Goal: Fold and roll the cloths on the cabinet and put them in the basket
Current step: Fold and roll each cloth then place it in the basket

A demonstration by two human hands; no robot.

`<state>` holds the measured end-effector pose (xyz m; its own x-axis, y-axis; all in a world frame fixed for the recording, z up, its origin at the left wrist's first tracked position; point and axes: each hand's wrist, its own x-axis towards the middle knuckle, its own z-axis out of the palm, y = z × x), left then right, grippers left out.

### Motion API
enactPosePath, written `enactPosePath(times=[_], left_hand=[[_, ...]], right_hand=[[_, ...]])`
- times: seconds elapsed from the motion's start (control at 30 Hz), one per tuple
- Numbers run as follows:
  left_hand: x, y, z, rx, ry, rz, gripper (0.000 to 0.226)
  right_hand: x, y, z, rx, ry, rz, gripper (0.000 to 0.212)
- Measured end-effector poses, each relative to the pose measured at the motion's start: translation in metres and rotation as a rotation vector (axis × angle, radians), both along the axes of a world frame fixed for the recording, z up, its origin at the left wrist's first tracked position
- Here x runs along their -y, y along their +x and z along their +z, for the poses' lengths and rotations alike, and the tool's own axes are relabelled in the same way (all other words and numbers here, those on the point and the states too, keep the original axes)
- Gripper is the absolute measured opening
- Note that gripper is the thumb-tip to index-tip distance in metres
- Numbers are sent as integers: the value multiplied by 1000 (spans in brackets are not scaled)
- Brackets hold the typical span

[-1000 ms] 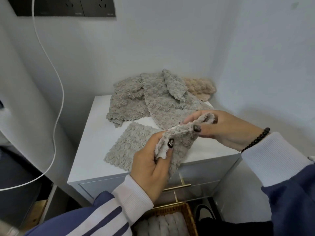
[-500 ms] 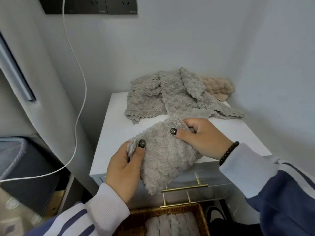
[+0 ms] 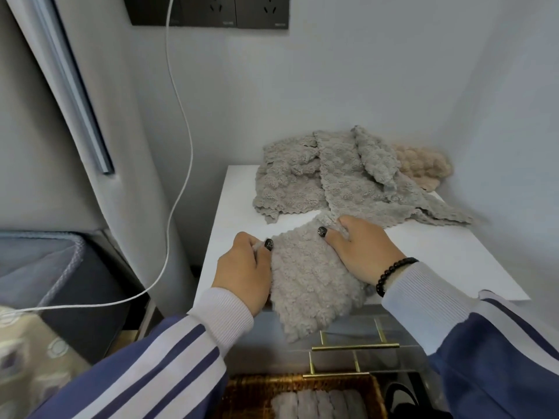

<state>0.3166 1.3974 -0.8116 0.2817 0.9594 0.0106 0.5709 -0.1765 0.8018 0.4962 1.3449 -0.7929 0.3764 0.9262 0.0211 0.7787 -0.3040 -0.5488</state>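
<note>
We see a folded grey cloth (image 3: 311, 276) at the front edge of the white cabinet (image 3: 438, 258), its lower part hanging over the edge in front of the drawer. The left hand (image 3: 245, 270) pinches the cloth's left upper corner between thumb and curled fingers. The right hand (image 3: 360, 249) grips the upper right edge, thumb on top and fingers curled round the fabric. The two hands are apart, with the cloth between them.

Behind it, at the back of the cabinet top, we find a loose pile of grey cloths (image 3: 326, 182), with a beige cloth (image 3: 423, 167) against the wall corner. Below the drawer's brass handles (image 3: 355, 346) stands a wicker basket (image 3: 242, 394) holding rolled grey cloths (image 3: 317, 403) side by side. A white cable (image 3: 181, 122) hangs from the dark wall sockets (image 3: 211, 10) at the left.
</note>
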Motion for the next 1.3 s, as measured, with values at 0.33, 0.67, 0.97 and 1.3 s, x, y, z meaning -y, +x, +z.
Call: enactPosePath(times=[0.33,0.67,0.97,1.3], left_hand=[[-16,0,8,-133,10,-16,18],[5,1,5,-141,91,-66,71],[34,18,3,-159,370,-320,63],[26,18,-15,-717,323,-381,86]], right_hand=[[-18,-1,-10,83,-11,-61,47],[-6,-5,-5,89,268,-151,24],[13,-13,-20,186,298,319,43],[16,-1,-27,175,-70,277,58]])
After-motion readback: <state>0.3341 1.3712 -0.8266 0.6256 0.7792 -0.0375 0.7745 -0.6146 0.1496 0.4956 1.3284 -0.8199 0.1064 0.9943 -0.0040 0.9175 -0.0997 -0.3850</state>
